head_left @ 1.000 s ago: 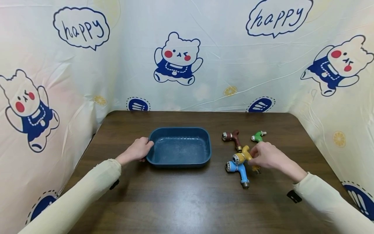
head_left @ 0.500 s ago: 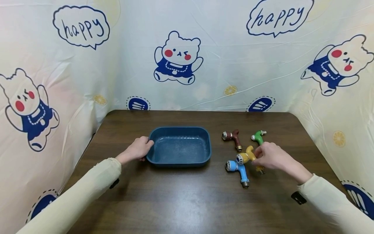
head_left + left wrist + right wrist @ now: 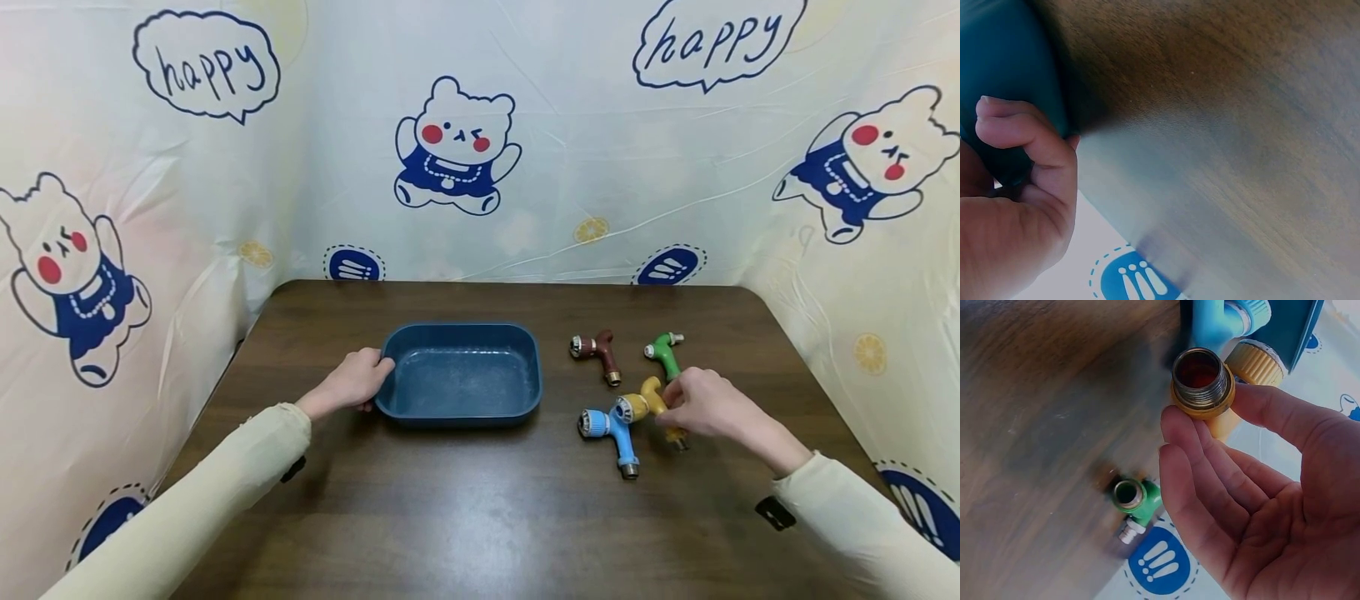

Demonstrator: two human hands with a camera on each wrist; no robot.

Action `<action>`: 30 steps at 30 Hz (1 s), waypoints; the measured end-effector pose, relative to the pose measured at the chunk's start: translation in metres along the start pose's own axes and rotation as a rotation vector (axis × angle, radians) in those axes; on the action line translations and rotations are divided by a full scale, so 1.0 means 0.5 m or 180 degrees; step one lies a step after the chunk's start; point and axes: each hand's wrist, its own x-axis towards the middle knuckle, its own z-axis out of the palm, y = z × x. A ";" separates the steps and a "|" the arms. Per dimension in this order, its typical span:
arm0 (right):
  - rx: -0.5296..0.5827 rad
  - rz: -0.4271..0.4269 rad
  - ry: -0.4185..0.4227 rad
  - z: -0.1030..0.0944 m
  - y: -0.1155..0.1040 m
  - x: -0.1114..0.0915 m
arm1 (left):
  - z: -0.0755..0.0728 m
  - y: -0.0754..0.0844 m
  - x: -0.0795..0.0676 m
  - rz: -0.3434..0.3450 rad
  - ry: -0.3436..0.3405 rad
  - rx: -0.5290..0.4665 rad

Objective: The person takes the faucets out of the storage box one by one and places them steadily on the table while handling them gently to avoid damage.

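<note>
My left hand (image 3: 351, 382) grips the left end of a dark blue rectangular tray (image 3: 461, 385), thumb on the rim. In the left wrist view, curled fingers (image 3: 1035, 134) lie against the tray's outer wall (image 3: 1013, 56). Over at the right, my right hand (image 3: 705, 404) pinches a yellow tap (image 3: 654, 395) between thumb and fingertips. The right wrist view shows its threaded metal end (image 3: 1200, 384) facing the camera. Close to the yellow tap's knob lies a blue tap (image 3: 622, 440); whether they touch I cannot tell. A green tap (image 3: 664, 353) lies just behind the right hand.
A maroon tap (image 3: 604, 352) lies between the tray and the green tap. The brown wooden table (image 3: 450, 517) carries everything. A printed curtain (image 3: 555, 167) hangs around its back and sides.
My right hand has moved a little to the right with the yellow tap, drawing it away from above the blue tap. The left hand and the tray stay in place.
</note>
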 end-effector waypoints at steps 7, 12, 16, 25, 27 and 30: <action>0.0006 0.0062 0.0001 -0.002 0.014 -0.005 | -0.002 0.000 0.001 0.0016 -0.0022 -0.0001; 0.0038 0.0129 -0.0019 0.000 0.028 -0.010 | -0.002 0.000 0.000 0.0022 -0.0036 0.0020; 0.0012 0.0130 0.0015 0.005 0.043 -0.015 | -0.001 0.001 0.000 0.0025 -0.0033 0.0024; 0.0035 0.0193 0.0055 0.016 0.067 -0.029 | -0.001 0.003 0.000 -0.0029 -0.0022 0.0001; 0.0067 0.0221 0.0064 0.019 0.070 -0.032 | 0.000 0.002 -0.001 -0.0051 -0.0019 0.0009; 0.0093 0.0242 0.0100 0.022 0.075 -0.035 | 0.000 0.000 -0.001 -0.0053 -0.0018 0.0021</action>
